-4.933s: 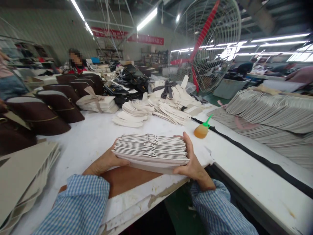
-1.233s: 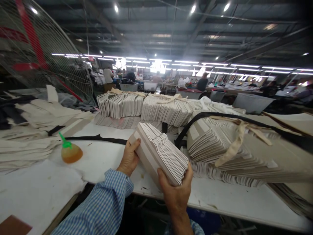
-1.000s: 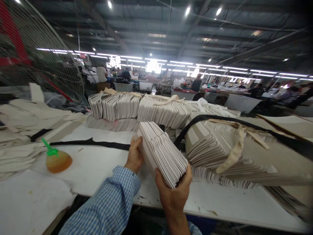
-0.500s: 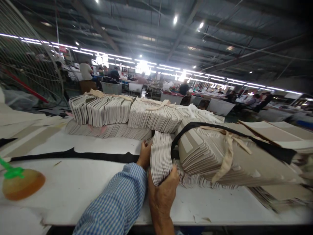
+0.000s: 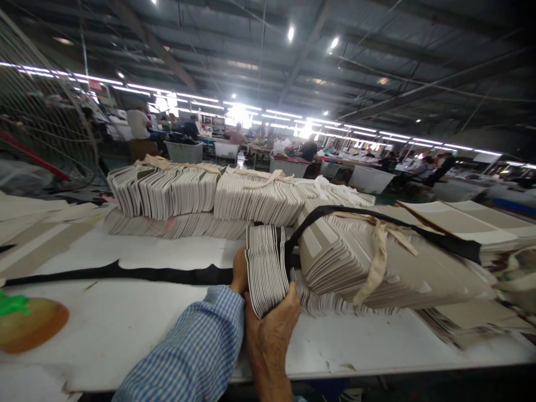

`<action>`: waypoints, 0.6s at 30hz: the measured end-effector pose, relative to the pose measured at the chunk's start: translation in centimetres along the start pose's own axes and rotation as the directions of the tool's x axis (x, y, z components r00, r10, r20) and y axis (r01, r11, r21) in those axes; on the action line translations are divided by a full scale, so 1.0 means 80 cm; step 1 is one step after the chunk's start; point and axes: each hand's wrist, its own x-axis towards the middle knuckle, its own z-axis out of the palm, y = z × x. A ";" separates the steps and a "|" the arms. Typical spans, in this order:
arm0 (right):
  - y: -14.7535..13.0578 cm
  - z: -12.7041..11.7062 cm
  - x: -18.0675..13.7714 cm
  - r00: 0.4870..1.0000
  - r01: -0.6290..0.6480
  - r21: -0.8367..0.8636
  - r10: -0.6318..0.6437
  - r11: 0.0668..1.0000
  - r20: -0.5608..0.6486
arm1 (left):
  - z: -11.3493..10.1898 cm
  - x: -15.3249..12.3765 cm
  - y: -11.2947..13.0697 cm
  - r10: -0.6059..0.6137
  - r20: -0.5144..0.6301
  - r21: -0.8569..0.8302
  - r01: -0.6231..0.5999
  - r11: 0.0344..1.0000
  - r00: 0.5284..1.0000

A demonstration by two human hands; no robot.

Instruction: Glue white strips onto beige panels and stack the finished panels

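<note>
Both my hands hold a thick stack of pale cut card pieces (image 5: 266,268), stood on edge on the white table (image 5: 138,329). My left hand (image 5: 240,272) presses its left face, mostly hidden behind the blue checked sleeve. My right hand (image 5: 270,335) grips the stack's near bottom corner. The stack leans against a large tied bundle (image 5: 368,262) of the same pieces, bound with a black strap and a beige ribbon.
More tied bundles (image 5: 201,190) are piled along the table's far side. A black strip (image 5: 125,273) lies across the table. An amber bottle with a green cap (image 5: 25,321) lies at the left edge. Other people work at distant tables (image 5: 293,162). A large fan cage (image 5: 37,134) stands left.
I have turned right from the first table, carrying the stack. Over the last second it went from tilted to upright and moved against the large tied bundle.
</note>
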 end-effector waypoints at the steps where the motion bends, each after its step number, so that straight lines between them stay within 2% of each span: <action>1: 0.000 -0.001 -0.001 1.000 0.003 -0.008 -0.003 1.000 0.008 | 0.000 0.000 0.000 -0.013 0.002 0.008 0.013 1.000 1.000; 4: 0.001 -0.006 -0.006 0.999 -0.021 0.009 0.021 1.000 0.029 | 0.006 -0.001 0.001 -0.054 -0.006 0.042 0.054 0.998 0.999; 11: 0.011 -0.025 -0.024 0.984 -0.169 0.103 0.163 0.980 0.067 | 0.023 -0.012 -0.002 -0.102 -0.026 0.117 0.104 0.988 0.994; 15: 0.023 -0.039 -0.033 0.938 -0.305 0.082 0.284 0.949 0.199 | 0.022 -0.015 -0.001 -0.100 -0.022 0.129 0.102 0.986 0.995; 18: 0.033 -0.044 -0.038 0.897 -0.347 0.013 0.328 0.938 0.297 | 0.021 -0.014 0.002 -0.097 -0.020 0.138 0.099 0.986 0.995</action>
